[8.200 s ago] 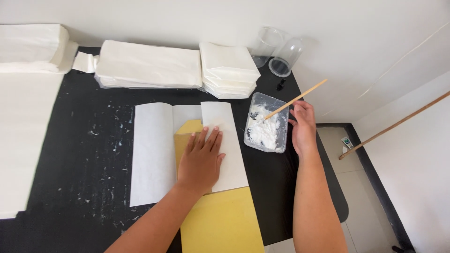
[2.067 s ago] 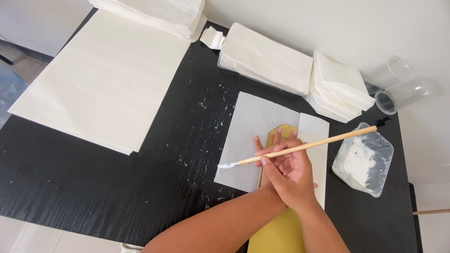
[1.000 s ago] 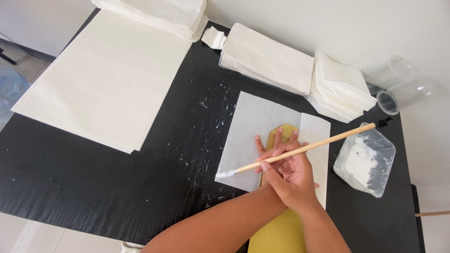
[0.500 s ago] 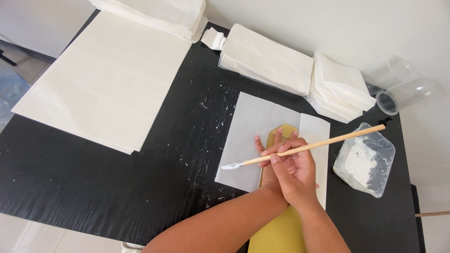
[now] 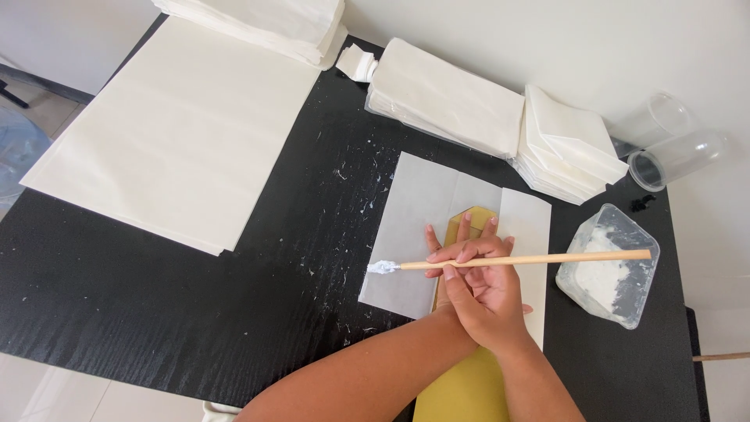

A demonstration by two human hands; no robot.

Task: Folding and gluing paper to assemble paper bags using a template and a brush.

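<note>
Black and wood-grained, the tabletop (image 5: 156, 312) is flecked with white specks and sits against a pale wall. Much is only partly seen: the left hand (image 5: 461, 250) lies flat under the right, so only its fingertips show, pressing on a yellow card (image 5: 469, 223) that disappears beneath both hands and reappears at the bottom edge, cut off there. Whether the left palm fully touches the card cannot be told. The right hand (image 5: 488, 301) crosses over the left, its fingers clamped on a thin wooden stick (image 5: 539, 259).

That stick lies almost level across the view, its long axis running left to right. Its tip, loaded with a white paste blob (image 5: 383, 267), points left and sits over the left edge of the folded white sheet (image 5: 414, 219) beneath the card; whether the blob touches the paper is unclear. The bare end points right, reaching over a clear plastic tub (image 5: 613, 270) holding white paste.

A large cream sheet (image 5: 180, 133) lies well apart at left. Stacks of folded white paper (image 5: 445, 98) line the far edge, another stack (image 5: 570, 144) beside them. Two clear cups (image 5: 672, 148) lie tipped at the corner, partly off the tabletop edge.
</note>
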